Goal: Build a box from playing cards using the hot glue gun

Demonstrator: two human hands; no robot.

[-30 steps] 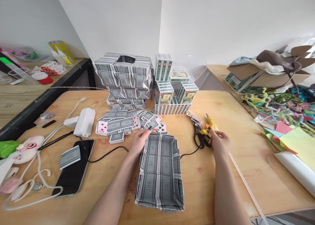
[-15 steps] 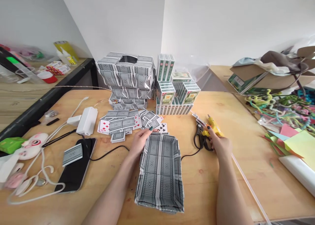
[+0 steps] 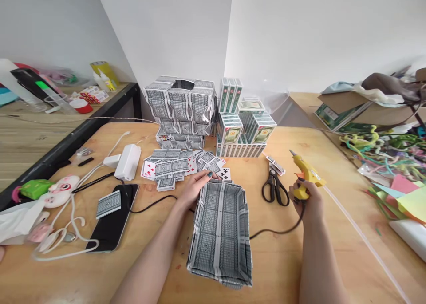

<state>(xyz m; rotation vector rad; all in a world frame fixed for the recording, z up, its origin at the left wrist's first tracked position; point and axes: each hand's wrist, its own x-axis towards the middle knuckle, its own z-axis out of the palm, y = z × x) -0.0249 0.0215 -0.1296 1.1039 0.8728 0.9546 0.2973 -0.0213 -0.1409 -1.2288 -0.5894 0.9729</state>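
The left hand (image 3: 195,188) grasps the open, grey-and-white patterned box made of playing cards (image 3: 218,233) by its far left corner, the thumb over the rim. The box is in front of the person, its hollow side up, near the front of the wooden worktop (image 3: 276,268). The right hand (image 3: 311,202) is closed around the handle of the yellow glue gun with an orange trigger (image 3: 308,173), right of the black-handled scissors (image 3: 275,191). The metal nozzle points away from the person and from both hands; whether the trigger is pressed cannot be told.

Good handling here means a settled grip on the gun's handle, with the finger light on the trigger and the nozzle, possibly hot, kept well clear of the left fingertips. The black cord (image 3: 276,230) sags from the gun toward the box's right side, so the gun is best moved with slack in it, lest it drag on the box. The long translucent stick (image 3: 362,239) behind the gun also needs room to swing. The card walls look thin and layered; a light pinch at the corner should steady them without bending the rim. Loose playing cards (image 3: 171,166) lie just beyond the left hand, easily nudged.
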